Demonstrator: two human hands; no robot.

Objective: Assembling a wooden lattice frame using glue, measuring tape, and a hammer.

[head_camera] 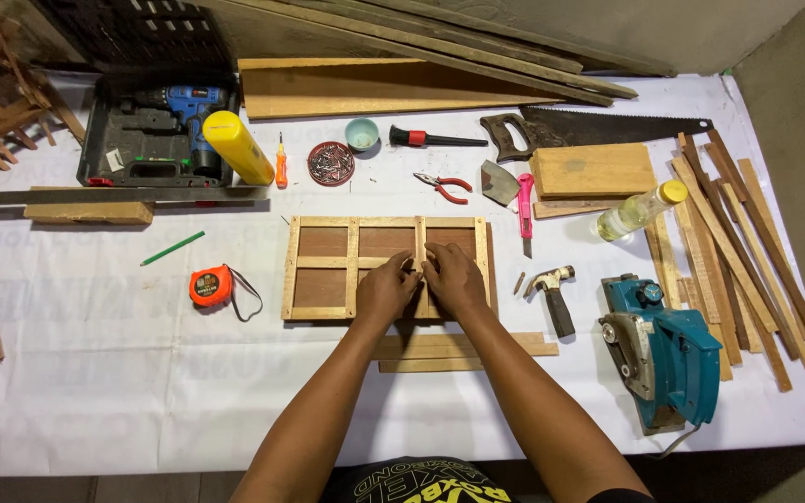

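Hands pinching a thin wood strip onto a gridded frame, slip risk.

I read my left hand point(386, 289) and right hand point(452, 277) as both in a fingertip grip, pressed together on the short upright slat point(419, 240) over the right-centre of the wooden frame point(292, 270), which lies flat mid-table on the white table point(95, 391). Judgement: uneven push from either side could skew the slat off square, or scoot the whole frame, since I see nothing clamping it. Loose strips point(477, 346) sit just under my wrists, and a forearm could knock them. Hammer point(552, 291) lies near the right hand, tape measure point(212, 286) well to the left, electric planer point(663, 349) further right. I can't tell if glue is on the joint.
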